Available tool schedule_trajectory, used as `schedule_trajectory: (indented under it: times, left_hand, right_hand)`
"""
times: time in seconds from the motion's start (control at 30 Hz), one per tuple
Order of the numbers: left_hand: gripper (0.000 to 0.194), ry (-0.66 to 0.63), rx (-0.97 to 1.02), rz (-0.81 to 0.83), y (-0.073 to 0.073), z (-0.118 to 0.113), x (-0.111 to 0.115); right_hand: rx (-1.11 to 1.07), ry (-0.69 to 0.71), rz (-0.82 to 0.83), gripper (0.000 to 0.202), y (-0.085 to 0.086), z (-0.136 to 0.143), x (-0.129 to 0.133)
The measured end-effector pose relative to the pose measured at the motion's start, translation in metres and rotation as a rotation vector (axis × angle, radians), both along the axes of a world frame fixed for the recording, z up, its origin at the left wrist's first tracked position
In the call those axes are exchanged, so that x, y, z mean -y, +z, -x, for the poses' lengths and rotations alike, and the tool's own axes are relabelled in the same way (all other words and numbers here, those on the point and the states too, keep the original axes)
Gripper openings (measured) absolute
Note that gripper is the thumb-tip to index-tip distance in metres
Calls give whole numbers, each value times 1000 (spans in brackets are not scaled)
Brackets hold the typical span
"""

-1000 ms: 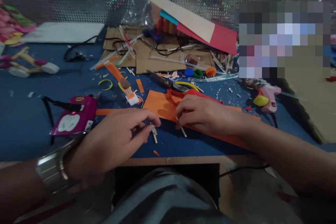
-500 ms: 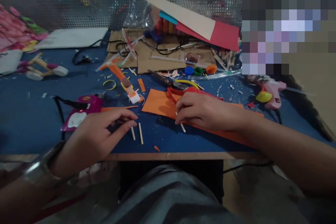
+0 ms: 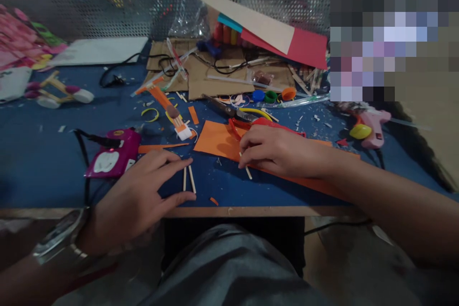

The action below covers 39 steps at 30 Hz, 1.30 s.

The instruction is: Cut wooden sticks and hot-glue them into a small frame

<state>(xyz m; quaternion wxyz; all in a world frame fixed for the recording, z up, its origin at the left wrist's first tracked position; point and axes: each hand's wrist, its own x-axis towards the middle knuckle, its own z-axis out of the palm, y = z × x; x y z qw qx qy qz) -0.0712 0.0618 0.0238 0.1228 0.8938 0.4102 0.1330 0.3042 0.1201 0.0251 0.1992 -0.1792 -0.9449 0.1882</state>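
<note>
Two short pale sticks (image 3: 192,180) lie side by side on the blue table near its front edge. My left hand (image 3: 150,191) is around their left side, thumb and fingers spread apart at the two ends of the sticks, gripping nothing. Over the orange sheet (image 3: 214,139), my right hand (image 3: 267,150) has its fingers closed on another short stick (image 3: 248,172), whose lower end points down toward the table. Red-handled scissors (image 3: 234,126) lie partly under my right hand.
A purple glue gun or box (image 3: 114,153) with a black cable sits at left. A pink glue gun (image 3: 375,126) is at right. Behind are cardboard (image 3: 201,74), coloured caps (image 3: 270,97), a stick-and-paper piece (image 3: 167,105) and a wheeled stick frame (image 3: 55,93).
My left hand has opened, its thumb lowered toward the table edge. The left one of the two sticks now stands more parallel to the other. My right hand has hardly moved.
</note>
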Motion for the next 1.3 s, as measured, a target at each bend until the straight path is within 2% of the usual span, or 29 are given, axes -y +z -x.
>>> schedule_trajectory:
  times: [0.27, 0.47, 0.93, 1.07, 1.23, 1.3]
  left_hand:
    - [77, 32, -1, -35, 6, 2, -4]
    - [63, 9, 20, -41, 9, 1, -6]
    - [50, 21, -6, -107, 9, -16, 6]
    - [55, 3, 28, -85, 10, -29, 6]
    - [61, -172, -4, -74, 12, -62, -1]
    - [56, -243, -17, -73, 14, -76, -6]
  right_hand:
    - [12, 3, -7, 25, 1, -2, 0]
    - [10, -4, -10, 27, 1, -1, 0]
    - [12, 7, 3, 25, 2, -2, 0]
    - [9, 15, 12, 25, 3, -2, 1]
    - [-11, 54, 5, 26, 2, -1, 2]
    - [-23, 61, 11, 26, 2, 0, 3]
